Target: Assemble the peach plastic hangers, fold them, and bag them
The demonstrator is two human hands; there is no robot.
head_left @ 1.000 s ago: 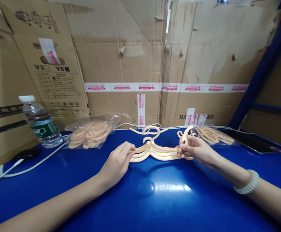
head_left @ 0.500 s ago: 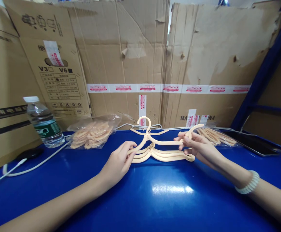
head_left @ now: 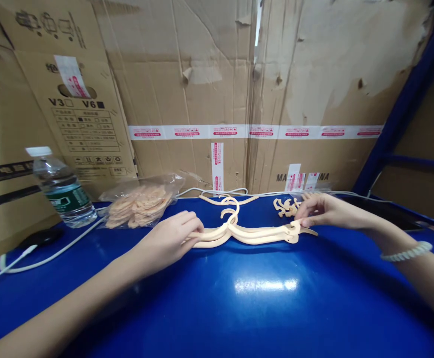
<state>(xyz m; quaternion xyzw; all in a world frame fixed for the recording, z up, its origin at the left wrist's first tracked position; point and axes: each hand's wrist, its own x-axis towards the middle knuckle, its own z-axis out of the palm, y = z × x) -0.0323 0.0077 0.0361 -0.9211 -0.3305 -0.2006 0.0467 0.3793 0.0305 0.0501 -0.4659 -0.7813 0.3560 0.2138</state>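
Observation:
Beige plastic clothes hangers [head_left: 257, 234] lie stacked near the middle of the blue table, their curved hooks pointing away from me. My left hand [head_left: 172, 239] is closed round the left arm of the top hanger, its fingertips hiding that end. At the other end, the thumb and fingers of my right hand [head_left: 323, 211] pinch the tip of the top hanger's right arm. A thin curved beige strip [head_left: 309, 231] sticks out beneath that hand. Small curved beige pieces [head_left: 287, 207] lie in a heap just behind my right fingers.
A clear bag of beige pieces [head_left: 138, 204] and a water bottle [head_left: 62, 189] stand back left, near a white cable [head_left: 63, 258] and a black object [head_left: 43, 237]. Another beige hanger [head_left: 248, 201] lies behind the stack. Cardboard [head_left: 187, 94] walls the back; a dark flat device [head_left: 384, 214] is right.
The top hanger, held up and tilted before, now lies down on the stack. My right hand has shifted right, uncovering the small curved pieces. The view has moved slightly.

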